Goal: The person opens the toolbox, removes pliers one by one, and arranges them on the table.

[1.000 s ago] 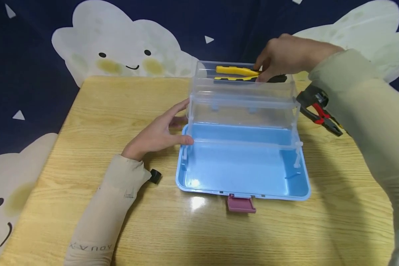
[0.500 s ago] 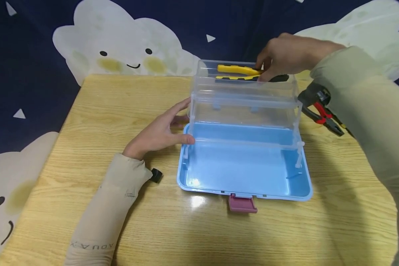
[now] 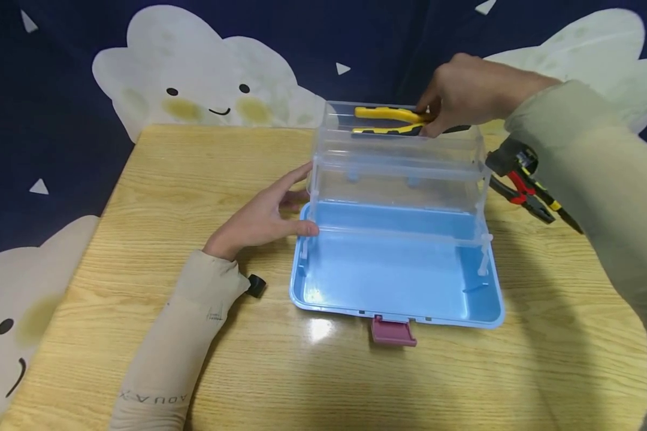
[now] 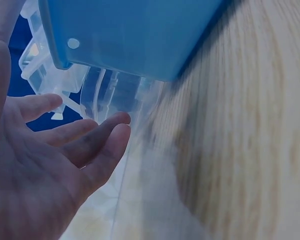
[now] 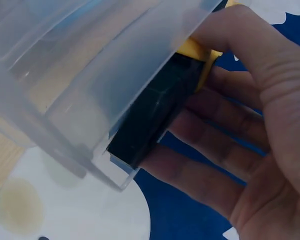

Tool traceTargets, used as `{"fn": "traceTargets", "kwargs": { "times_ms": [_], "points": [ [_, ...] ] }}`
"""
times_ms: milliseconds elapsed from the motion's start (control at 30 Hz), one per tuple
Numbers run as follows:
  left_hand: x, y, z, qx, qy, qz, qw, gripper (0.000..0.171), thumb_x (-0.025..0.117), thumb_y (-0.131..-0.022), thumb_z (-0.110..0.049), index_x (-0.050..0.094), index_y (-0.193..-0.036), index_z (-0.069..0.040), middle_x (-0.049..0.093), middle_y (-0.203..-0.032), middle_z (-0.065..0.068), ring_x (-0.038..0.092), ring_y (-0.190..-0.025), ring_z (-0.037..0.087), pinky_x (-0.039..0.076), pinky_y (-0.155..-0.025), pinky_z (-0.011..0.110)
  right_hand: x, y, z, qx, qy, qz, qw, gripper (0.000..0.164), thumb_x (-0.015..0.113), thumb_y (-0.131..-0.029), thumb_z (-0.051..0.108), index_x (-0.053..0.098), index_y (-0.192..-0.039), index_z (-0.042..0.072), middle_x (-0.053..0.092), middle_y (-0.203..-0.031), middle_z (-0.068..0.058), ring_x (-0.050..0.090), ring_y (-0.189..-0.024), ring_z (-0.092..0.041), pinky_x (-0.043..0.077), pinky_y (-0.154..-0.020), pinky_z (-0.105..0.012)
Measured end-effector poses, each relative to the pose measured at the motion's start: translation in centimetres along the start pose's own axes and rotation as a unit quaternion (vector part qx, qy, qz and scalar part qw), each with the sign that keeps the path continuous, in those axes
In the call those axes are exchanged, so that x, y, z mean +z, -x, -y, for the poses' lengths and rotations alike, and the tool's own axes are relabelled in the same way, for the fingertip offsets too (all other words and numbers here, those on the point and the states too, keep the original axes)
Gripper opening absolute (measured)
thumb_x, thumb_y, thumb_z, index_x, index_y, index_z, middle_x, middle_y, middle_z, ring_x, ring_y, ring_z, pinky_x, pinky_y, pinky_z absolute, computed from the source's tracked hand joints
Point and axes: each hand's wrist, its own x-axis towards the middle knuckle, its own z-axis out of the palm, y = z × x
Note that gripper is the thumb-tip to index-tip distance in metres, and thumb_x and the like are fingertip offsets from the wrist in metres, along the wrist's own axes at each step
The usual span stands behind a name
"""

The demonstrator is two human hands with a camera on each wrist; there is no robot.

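Note:
A blue toolbox (image 3: pixel 383 281) with clear tiered trays (image 3: pixel 399 143) raised at its back stands on the wooden table. My right hand (image 3: pixel 466 90) grips a pair of pliers (image 3: pixel 385 114) with yellow and black handles, at the right part of the top tray. In the right wrist view the thumb lies by the yellow part of the pliers, and the fingers are along the dark part (image 5: pixel 157 107) near the tray wall. My left hand (image 3: pixel 264 218) is at the toolbox's left side, thumb on the rim, other fingers loosely extended and partly hidden behind the trays.
Right of the toolbox, red-and-black pliers (image 3: pixel 523 191) and a slim yellow-and-black tool (image 3: pixel 558 206) lie partly under my right sleeve. A maroon latch (image 3: pixel 392 332) hangs open at the toolbox's front. Dark cloth with printed clouds (image 3: pixel 189 72) hangs behind the table.
The head view has shifted slightly. Both hands keep their places, and the yellow-handled pliers stay at the top tray in my right hand.

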Motion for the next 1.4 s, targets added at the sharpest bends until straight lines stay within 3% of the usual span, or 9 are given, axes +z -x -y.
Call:
{"fn": "traceTargets", "kwargs": {
  "times_ms": [233,400,733,900,1133,1267,1400],
  "points": [
    [0.0,-0.4,0.3,-0.01,-0.008,-0.001,0.9999,0.115,0.08,-0.069,-0.074,0.016,-0.162,-0.05,0.021,-0.172,-0.015,0.049,-0.149,0.022,0.045,-0.121,0.045,-0.2,0.7,0.0,-0.013,0.043,-0.052,0.998,0.045,0.08,-0.09,0.026,0.073,-0.124,-0.004,0.077,-0.112,-0.025,0.075,-0.095,-0.037,0.059,-0.088,-0.057],
    [-0.2,-0.7,0.5,-0.011,-0.009,0.0,0.9999,0.111,0.081,-0.071,-0.071,0.017,-0.16,-0.052,0.023,-0.171,-0.016,0.049,-0.148,0.021,0.045,-0.12,0.045,-0.3,1.2,-0.1,-0.007,0.072,-0.083,0.994,0.046,0.081,-0.088,0.024,0.073,-0.123,-0.004,0.075,-0.112,-0.025,0.072,-0.093,-0.037,0.056,-0.084,-0.057],
    [-0.4,-0.9,0.8,-0.01,0.004,0.009,0.9999,0.108,0.083,-0.075,-0.064,0.017,-0.16,-0.053,0.024,-0.17,-0.017,0.049,-0.148,0.021,0.046,-0.119,0.051,-0.4,1.6,0.0,-0.003,0.121,-0.111,0.986,0.044,0.079,-0.089,0.025,0.072,-0.124,-0.002,0.072,-0.114,-0.024,0.059,-0.066,-0.028,0.051,-0.056,-0.043],
    [-0.4,-1.0,0.8,-0.001,0.002,0.011,0.9999,0.109,0.084,-0.076,-0.063,0.017,-0.161,-0.052,0.024,-0.171,-0.015,0.049,-0.148,0.022,0.046,-0.118,0.052,-0.4,2.0,-0.1,-0.001,0.124,-0.12,0.985,0.039,0.079,-0.089,0.022,0.074,-0.12,-0.001,0.072,-0.119,-0.025,0.061,-0.066,-0.028,0.052,-0.057,-0.044],
    [-0.5,-1.1,0.9,0.007,-0.001,0.016,0.9998,0.108,0.084,-0.078,-0.06,0.016,-0.162,-0.049,0.023,-0.172,-0.014,0.048,-0.15,0.024,0.045,-0.119,0.052,-0.6,3.2,-0.5,0.01,0.123,-0.143,0.982,0.045,0.079,-0.09,0.023,0.071,-0.127,-0.001,0.07,-0.124,-0.025,0.068,-0.072,-0.034,0.054,-0.061,-0.049],
    [-0.8,-1.0,1.1,0.003,-0.005,0.015,0.9999,0.108,0.084,-0.079,-0.059,0.016,-0.163,-0.047,0.022,-0.172,-0.015,0.048,-0.15,0.024,0.044,-0.12,0.052,-0.3,3.6,-0.3,0.009,0.121,-0.162,0.979,0.048,0.08,-0.09,0.024,0.07,-0.128,-0.003,0.07,-0.122,-0.027,0.071,-0.081,-0.04,0.056,-0.065,-0.051],
    [-1.4,-0.8,1.3,-0.009,-0.008,0.012,0.9999,0.108,0.084,-0.08,-0.058,0.016,-0.162,-0.047,0.021,-0.172,-0.015,0.046,-0.151,0.026,0.043,-0.121,0.053,0.2,3.8,-0.1,-0.013,0.123,-0.202,0.972,0.043,0.081,-0.089,0.023,0.073,-0.122,-0.002,0.073,-0.11,-0.026,0.07,-0.076,-0.04,0.056,-0.06,-0.052]
  ]
}}
